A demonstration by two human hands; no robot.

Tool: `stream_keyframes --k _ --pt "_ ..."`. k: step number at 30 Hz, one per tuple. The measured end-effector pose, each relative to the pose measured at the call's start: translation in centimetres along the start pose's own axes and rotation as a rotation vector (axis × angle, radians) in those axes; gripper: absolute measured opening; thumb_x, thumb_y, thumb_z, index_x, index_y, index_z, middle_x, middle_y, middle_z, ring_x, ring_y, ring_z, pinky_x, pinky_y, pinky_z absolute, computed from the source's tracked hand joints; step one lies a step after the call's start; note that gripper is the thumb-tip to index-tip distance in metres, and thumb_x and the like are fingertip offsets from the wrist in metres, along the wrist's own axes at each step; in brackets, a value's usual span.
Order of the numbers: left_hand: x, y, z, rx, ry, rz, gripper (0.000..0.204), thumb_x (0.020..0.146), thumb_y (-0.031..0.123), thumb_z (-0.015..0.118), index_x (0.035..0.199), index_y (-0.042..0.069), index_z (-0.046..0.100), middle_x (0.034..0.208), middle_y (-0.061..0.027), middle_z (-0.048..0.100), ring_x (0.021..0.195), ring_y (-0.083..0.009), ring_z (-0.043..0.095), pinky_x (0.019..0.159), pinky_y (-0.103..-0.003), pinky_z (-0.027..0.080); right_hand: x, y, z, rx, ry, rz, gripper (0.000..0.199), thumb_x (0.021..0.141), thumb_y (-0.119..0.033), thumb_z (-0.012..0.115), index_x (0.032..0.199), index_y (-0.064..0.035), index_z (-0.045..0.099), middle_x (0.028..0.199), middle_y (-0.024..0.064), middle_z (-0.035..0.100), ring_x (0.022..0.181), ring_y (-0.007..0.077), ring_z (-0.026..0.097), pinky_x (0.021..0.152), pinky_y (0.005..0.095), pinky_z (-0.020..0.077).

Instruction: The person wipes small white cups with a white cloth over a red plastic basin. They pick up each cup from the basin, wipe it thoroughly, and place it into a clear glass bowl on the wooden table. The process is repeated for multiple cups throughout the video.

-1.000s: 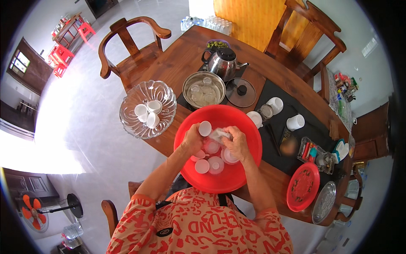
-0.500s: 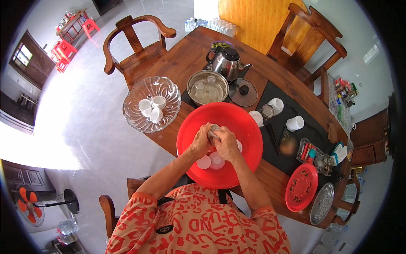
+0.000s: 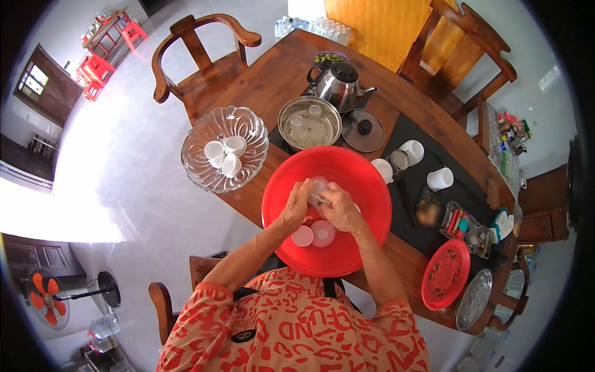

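Over a red basin [image 3: 365,180], my left hand [image 3: 297,203] and my right hand [image 3: 341,209] work close together. Between them is a small clear cup [image 3: 318,184], its round mouth tipped up. My left fingers wrap its side, while the right fingers press against it; a greyish bit at the right fingertips may be a cloth, but it is mostly hidden. Down in the basin, below my wrists, lie a whitish cup [image 3: 302,236] and a translucent cup [image 3: 323,234]. Another pale piece is partly covered by my right hand.
Left of the basin, a glass bowl [image 3: 193,162] holds three white cups [image 3: 231,165]. Behind stand a steel pot [image 3: 284,137] of glasses in water, a kettle [image 3: 338,90] and a glass lid [image 3: 370,140]. Rightward are white mugs [image 3: 440,179] and a red plate [image 3: 432,296].
The clear cup has turned so its round mouth now shows between my hands. My hands have spread slightly apart. The whole view has shifted a little.
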State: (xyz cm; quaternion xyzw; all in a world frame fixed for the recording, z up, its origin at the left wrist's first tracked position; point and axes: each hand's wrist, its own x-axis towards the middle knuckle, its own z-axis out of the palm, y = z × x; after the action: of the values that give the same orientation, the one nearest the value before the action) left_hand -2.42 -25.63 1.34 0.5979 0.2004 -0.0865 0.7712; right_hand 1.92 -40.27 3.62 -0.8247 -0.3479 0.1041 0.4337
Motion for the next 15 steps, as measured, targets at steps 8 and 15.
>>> stream_keyframes --k 8,15 --pt "1.4 1.1 -1.5 -0.606 -0.137 -0.365 0.042 0.093 0.051 0.035 0.104 0.014 0.052 0.091 -0.0047 0.056 0.069 -0.0201 0.049 0.071 -0.037 0.046 0.6 2.6 0.4 -0.718 0.219 0.308 0.025 0.073 -0.006 0.06 0.098 -0.0025 0.061 0.093 0.017 0.054 0.086 0.0355 0.055 0.071 0.0447 0.0498" --pt "2.6 -0.9 -2.6 -0.803 -0.3 -0.289 0.049 0.094 0.052 0.036 0.108 0.008 0.053 0.101 -0.01 0.06 0.087 -0.0253 0.057 0.085 -0.04 0.047 -0.8 0.1 -1.3 -0.012 0.111 0.184 0.028 0.071 -0.004 0.064 0.099 -0.002 0.061 0.094 0.0144 0.056 0.081 0.0322 0.059 0.072 0.0392 0.0498"
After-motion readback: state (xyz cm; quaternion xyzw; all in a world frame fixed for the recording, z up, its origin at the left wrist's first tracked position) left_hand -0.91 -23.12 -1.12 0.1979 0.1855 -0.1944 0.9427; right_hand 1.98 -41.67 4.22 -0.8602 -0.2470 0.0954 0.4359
